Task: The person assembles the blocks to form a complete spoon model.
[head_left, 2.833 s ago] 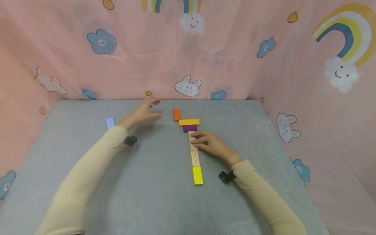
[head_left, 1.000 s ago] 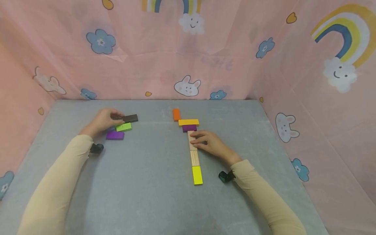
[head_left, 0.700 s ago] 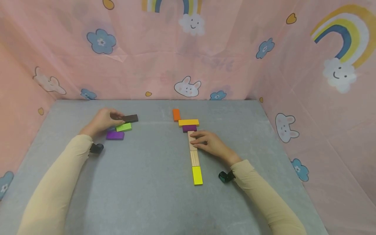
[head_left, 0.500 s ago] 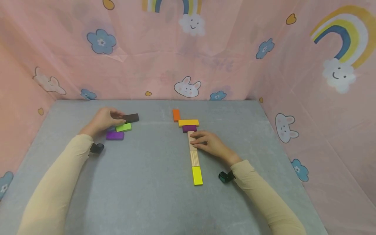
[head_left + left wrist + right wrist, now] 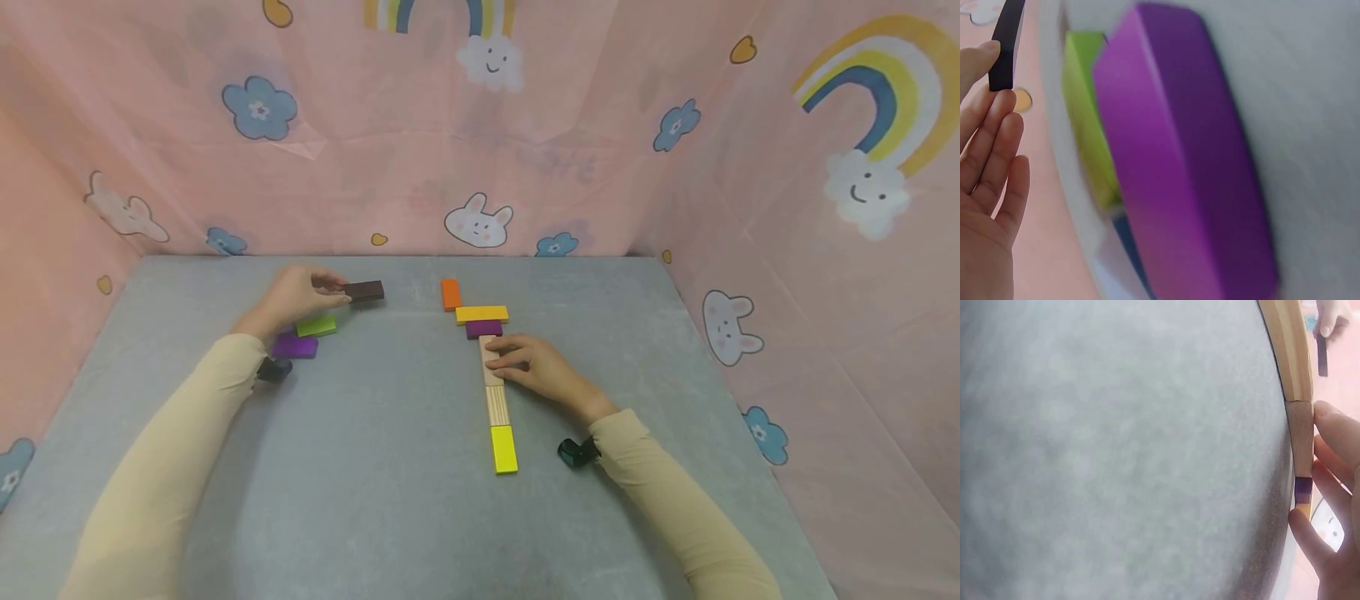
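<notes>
My left hand [image 5: 296,300] pinches one end of a dark brown wooden block [image 5: 364,291] between thumb and fingertips, at the back left. In the left wrist view this block [image 5: 1007,62] appears near-black, raised above the other blocks. Below that hand lie a lime green block [image 5: 317,326] and a purple block [image 5: 295,346]. Fingertips of my right hand [image 5: 543,367] rest on a plain wooden block [image 5: 492,377] in a row. Along this row come a striped wooden block [image 5: 497,406] and a yellow block [image 5: 504,450] nearest me.
Beyond the plain block lie a dark purple block [image 5: 483,329], an orange-yellow block [image 5: 482,315] set crosswise and an orange block [image 5: 451,295]. A blue block [image 5: 1132,253] shows beside the purple one. A pink printed cloth [image 5: 420,167] walls the grey table [image 5: 375,483].
My left hand first moved left, from near the orange block to the left-hand blocks, and gripped the dark brown block. Now it carries that block rightward and back. The right hand stays put.
</notes>
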The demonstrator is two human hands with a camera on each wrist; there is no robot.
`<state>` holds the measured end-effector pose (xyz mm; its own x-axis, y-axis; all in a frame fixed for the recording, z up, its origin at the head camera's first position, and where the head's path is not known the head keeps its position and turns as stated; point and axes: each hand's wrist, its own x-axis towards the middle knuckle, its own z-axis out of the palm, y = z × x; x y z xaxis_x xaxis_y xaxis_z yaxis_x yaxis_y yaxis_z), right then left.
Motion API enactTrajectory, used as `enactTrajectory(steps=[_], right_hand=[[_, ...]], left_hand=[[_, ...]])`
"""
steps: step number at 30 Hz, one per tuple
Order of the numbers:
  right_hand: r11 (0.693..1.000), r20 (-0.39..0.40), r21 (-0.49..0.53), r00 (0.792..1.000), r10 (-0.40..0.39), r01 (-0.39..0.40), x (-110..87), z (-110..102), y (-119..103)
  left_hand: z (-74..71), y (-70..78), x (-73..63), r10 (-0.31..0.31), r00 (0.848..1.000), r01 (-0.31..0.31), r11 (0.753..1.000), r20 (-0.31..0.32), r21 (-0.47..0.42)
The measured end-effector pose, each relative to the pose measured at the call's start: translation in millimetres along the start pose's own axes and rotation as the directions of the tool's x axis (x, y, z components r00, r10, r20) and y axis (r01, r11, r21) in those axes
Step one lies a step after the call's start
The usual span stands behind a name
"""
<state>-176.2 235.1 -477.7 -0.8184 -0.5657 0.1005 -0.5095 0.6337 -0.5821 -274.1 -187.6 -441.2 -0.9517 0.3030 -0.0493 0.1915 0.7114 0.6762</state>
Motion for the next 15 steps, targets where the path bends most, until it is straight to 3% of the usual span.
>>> enactTrajectory(steps=[15], right_hand=[[1.0, -0.003, 0.019, 1.0, -0.009, 0.009, -0.1, -0.8, -1.0]], left_hand=[[22.2, 38.5, 22.9, 0.09, 0.996, -0.089, 0.995, 0.019, -0.039]])
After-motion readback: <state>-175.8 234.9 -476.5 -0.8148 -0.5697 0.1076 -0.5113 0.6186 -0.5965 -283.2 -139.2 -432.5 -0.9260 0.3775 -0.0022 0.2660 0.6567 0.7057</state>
